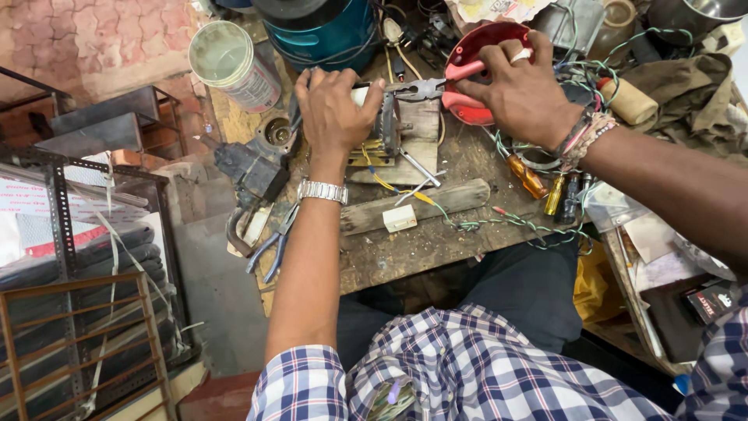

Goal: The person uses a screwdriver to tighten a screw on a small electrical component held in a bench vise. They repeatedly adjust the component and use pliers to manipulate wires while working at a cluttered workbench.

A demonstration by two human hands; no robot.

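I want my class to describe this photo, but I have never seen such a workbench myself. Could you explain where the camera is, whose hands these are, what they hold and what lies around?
There is one picture, taken by a camera on the person's head, looking down at their own arms. The left hand, with a metal watch, steadies a small metal part on a wooden block. The right hand holds red-handled pliers whose tips meet that part. On the worn wooden bench lie screwdrivers, twisted wires, a small white box and blue-handled pliers. A plastic jar stands at the back.
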